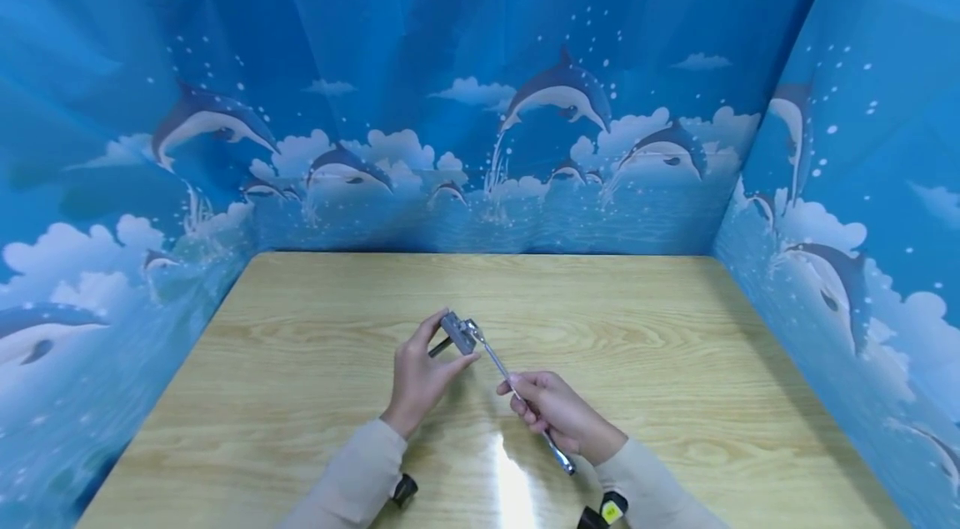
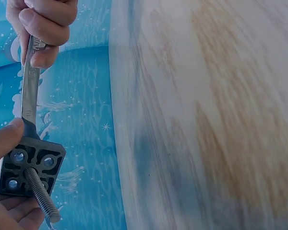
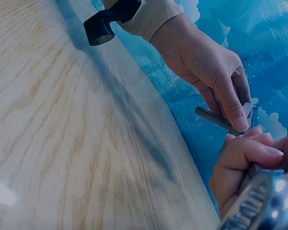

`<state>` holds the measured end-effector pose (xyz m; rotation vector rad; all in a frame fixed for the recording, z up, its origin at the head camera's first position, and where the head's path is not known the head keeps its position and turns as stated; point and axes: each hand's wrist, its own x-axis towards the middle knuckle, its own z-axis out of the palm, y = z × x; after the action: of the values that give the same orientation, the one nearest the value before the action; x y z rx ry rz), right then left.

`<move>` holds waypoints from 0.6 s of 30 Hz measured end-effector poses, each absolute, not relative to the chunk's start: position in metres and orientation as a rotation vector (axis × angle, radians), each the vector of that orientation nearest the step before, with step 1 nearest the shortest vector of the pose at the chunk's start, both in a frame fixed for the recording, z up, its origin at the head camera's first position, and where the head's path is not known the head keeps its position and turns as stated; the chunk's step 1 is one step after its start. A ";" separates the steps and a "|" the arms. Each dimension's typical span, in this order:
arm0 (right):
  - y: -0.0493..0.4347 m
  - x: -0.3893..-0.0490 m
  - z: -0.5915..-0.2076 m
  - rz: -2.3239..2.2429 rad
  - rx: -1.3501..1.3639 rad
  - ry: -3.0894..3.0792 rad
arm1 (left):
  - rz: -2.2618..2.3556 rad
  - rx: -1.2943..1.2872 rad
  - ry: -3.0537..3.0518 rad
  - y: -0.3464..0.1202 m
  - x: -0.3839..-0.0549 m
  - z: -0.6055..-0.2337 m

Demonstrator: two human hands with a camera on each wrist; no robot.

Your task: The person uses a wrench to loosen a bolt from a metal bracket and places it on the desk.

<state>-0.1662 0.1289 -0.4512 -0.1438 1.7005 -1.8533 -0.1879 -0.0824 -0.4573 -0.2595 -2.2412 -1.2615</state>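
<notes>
2 hands over bench (image 1: 300, 396). Left hand (image 1: 418, 383) pinches dark square block (image 1: 459, 334) between thumb and fingers. Threaded bolt (image 2: 42, 194) sticks out of block. Right hand (image 1: 558, 412) has fingers curled round shiny wrench (image 1: 497, 361). 1 wrench end meets block between hands, on side away from bolt; other end pokes out past right hand.

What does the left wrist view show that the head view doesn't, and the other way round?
Only the left wrist view: the rod-side face of the grey block, round bright spots near its corners, clear threads on the rod and stamped marks on the wrench.

Only the head view: both sleeves, the black wrist devices and the wrench's free end.

Both: the left hand gripping the block, the right hand holding the wrench, the wooden table and the blue backdrop.
</notes>
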 end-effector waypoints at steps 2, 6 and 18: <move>0.128 -0.165 -0.451 -1.851 -0.145 1.707 | -1.249 -0.255 -2.249 -0.083 -0.188 -0.458; 0.125 -0.163 -0.450 -1.841 -0.162 1.726 | -1.235 -0.261 -2.253 -0.083 -0.188 -0.459; 0.116 -0.157 -0.449 -1.960 -0.096 1.474 | -1.175 -0.322 -2.113 -0.082 -0.188 -0.464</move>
<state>-0.1573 0.1158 -0.4492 -0.0965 1.4740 -1.9596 -0.1881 -0.0821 -0.4640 -0.3222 -2.1132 -1.1752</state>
